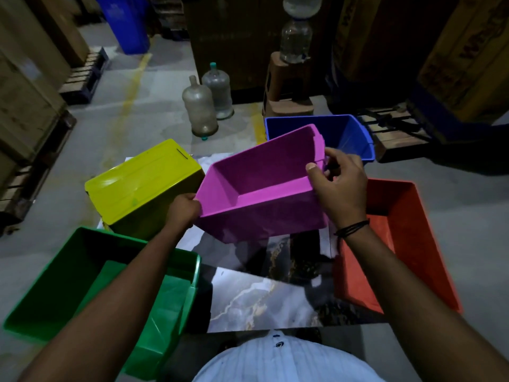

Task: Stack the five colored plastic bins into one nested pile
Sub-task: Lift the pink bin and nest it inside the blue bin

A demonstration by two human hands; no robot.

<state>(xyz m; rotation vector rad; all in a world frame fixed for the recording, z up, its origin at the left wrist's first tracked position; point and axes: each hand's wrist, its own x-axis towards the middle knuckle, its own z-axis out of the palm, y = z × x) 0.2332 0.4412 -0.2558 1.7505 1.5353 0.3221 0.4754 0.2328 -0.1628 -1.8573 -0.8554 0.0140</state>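
1. Head view, the step in hand: you hold the purple bin [261,186] off the floor at the centre of the view, tilted, its open mouth turned up and toward 10 o'clock. No bin is nested yet, so I judge this the first pick of the pile.

2. Your left hand [183,209] is closed round the bin's low corner at 9 o'clock of it; the fingers curl under the rim. Your right hand [337,183] pinches the stepped end wall at 3 o'clock, thumb on the inner face, fingers curled behind.

3. The other four lie around it: yellow bin [143,180] at 9 o'clock, seemingly upside down, just beside your left hand; green bin [82,277] at 7 o'clock, mouth up; red bin [399,244] at 4 o'clock, mouth up; blue bin [341,133] at 1 o'clock, mouth up, behind the purple one.

4. Next move, as I judge it: pick a base, level the purple bin, line its stepped end with the base's, and lower it straight in. The yellow one would need turning over first.

5. Hard to make out: the light is dim. Your left arm covers part of the green bin, your right forearm the red bin's near-left corner. The purple bin hides the blue one's front wall. Your left fingertips are hidden under the bin, so their grip depth is unclear.
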